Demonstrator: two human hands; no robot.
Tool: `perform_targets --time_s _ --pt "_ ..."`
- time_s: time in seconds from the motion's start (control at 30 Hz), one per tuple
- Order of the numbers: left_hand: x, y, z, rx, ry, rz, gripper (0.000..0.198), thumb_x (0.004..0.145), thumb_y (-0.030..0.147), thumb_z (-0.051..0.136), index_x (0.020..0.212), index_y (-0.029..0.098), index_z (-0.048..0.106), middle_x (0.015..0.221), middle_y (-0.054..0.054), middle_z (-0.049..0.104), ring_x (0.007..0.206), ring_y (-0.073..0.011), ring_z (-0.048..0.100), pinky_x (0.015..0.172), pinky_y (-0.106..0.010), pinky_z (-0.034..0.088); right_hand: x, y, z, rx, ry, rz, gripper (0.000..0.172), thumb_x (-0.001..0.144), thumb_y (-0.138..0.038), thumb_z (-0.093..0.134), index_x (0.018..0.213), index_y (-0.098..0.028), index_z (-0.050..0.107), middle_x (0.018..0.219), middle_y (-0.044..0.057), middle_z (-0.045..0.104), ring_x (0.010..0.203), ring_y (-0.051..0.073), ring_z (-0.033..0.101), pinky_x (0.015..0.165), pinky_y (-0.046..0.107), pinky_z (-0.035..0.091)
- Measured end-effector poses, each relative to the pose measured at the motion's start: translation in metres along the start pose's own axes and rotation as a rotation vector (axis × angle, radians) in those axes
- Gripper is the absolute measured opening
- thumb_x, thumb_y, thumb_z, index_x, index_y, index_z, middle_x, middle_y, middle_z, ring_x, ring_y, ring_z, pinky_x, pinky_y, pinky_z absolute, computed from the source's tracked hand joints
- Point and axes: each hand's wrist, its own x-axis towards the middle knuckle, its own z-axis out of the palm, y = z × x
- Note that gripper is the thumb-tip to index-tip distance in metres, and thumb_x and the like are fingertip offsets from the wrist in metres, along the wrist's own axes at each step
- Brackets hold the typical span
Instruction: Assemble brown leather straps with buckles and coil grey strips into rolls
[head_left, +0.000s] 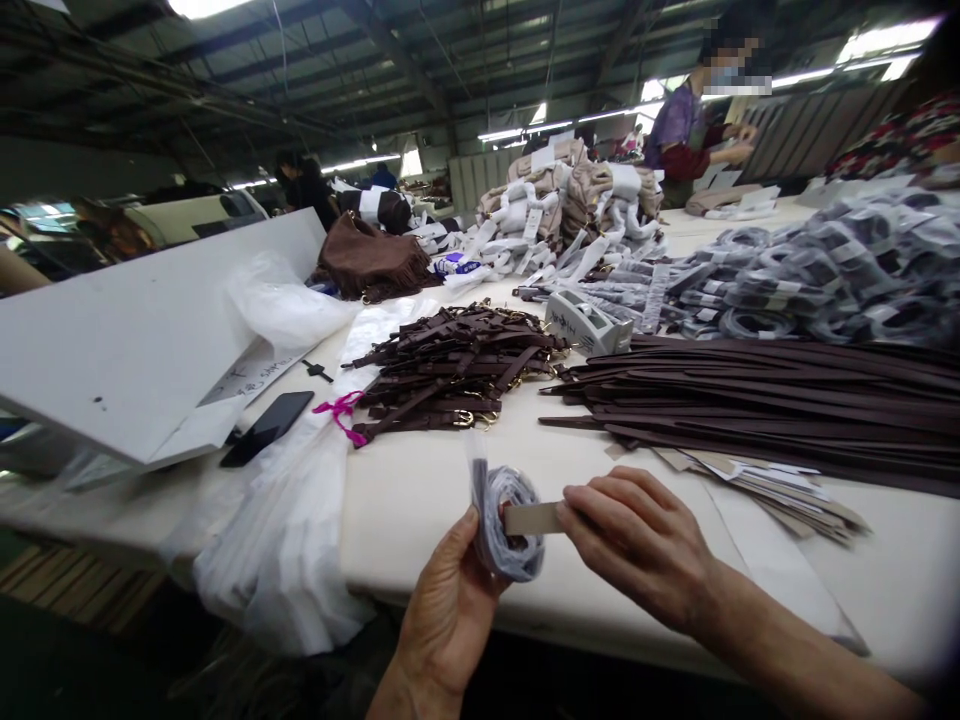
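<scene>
My left hand [454,595] is closed around a coiled strap in clear plastic wrap [517,560], held above the table's front edge. One end of the plastic sticks up from the coil. Between the fingers and thumb of my right hand [637,540] is a flat beige strip [536,518]. Its far end reaches into the opening of the coil. Just beyond the hands lies a heap of short dark brown straps with gold buckles [450,365]. To the right are long dark brown strips [750,400], with a stack of beige and white strips [772,490] beside them.
Clear plastic sleeves [277,570] drape over the table edge at left, near a black phone [274,428]. A grey tape dispenser [589,322] stands behind the straps. Wrapped coils [825,270] are piled at right. Across the table a co-worker [686,130] handles something.
</scene>
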Motion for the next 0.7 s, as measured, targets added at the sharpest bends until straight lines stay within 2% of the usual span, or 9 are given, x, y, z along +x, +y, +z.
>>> perform_targets --time_s 0.2,0.33,0.43,0.5,0.57,0.63,0.7 --pt "0.0 -0.003 0.0 0.001 -0.05 -0.016 0.022 0.087 0.015 0.049 0.105 0.014 0.062 0.096 -0.007 0.068 0.083 -0.0146 0.065 0.081 -0.031 0.051 -0.011 0.003 0.002 -0.025 0.004 0.037 0.018 0.087 -0.01 0.049 0.098 -0.016 0.062 0.097 0.009 0.064 0.087 0.02 0.058 0.079 0.039 0.045" --pt "0.0 -0.011 0.005 0.022 -0.108 -0.009 0.021 0.084 0.016 0.052 0.101 0.013 0.065 0.098 -0.007 0.067 0.092 -0.0157 0.062 0.084 -0.03 0.049 -0.006 -0.009 0.008 -0.026 0.002 0.038 0.019 0.087 -0.009 0.046 0.095 -0.014 0.063 0.094 0.01 0.065 0.085 0.02 0.058 0.075 0.039 0.044" --pt "0.0 -0.018 0.007 0.109 -0.169 0.066 0.018 0.078 0.018 0.06 0.094 0.012 0.067 0.097 -0.007 0.066 0.09 -0.0157 0.061 0.081 -0.026 0.048 0.004 -0.02 0.012 -0.041 -0.003 0.084 0.023 0.09 -0.01 0.041 0.092 -0.014 0.063 0.093 0.01 0.066 0.081 0.02 0.058 0.071 0.037 0.043" --pt "0.001 -0.019 0.005 0.242 -0.157 0.189 0.016 0.074 0.021 0.065 0.088 0.013 0.068 0.089 -0.004 0.067 0.083 -0.0135 0.059 0.077 -0.022 0.046 0.008 -0.025 0.011 -0.055 -0.029 0.122 0.024 0.09 -0.01 0.04 0.094 -0.012 0.063 0.094 0.011 0.066 0.081 0.021 0.057 0.071 0.038 0.042" --pt "0.002 -0.015 0.002 0.473 -0.106 0.318 0.018 0.074 0.027 0.067 0.087 0.014 0.068 0.081 -0.002 0.066 0.075 -0.0119 0.057 0.071 -0.021 0.044 0.008 -0.026 0.006 -0.058 -0.054 0.14 0.023 0.089 -0.009 0.041 0.096 -0.009 0.063 0.089 0.012 0.066 0.078 0.022 0.057 0.071 0.039 0.042" --pt "0.002 -0.011 -0.001 0.792 -0.07 0.438 0.022 0.075 0.032 0.065 0.089 0.016 0.068 0.08 -0.002 0.066 0.075 -0.0138 0.057 0.07 -0.023 0.042 0.004 -0.026 0.001 -0.012 -0.101 0.116 0.021 0.088 -0.008 0.042 0.096 -0.008 0.062 0.079 0.011 0.065 0.072 0.021 0.056 0.069 0.038 0.043" --pt "0.003 -0.009 -0.004 1.12 -0.077 0.606 0.022 0.075 0.034 0.064 0.09 0.017 0.068 0.088 -0.005 0.067 0.084 -0.0187 0.058 0.077 -0.028 0.041 -0.003 -0.025 -0.001 0.067 -0.163 0.076 0.023 0.089 -0.009 0.039 0.094 -0.009 0.061 0.076 0.01 0.063 0.068 0.019 0.056 0.066 0.036 0.044"
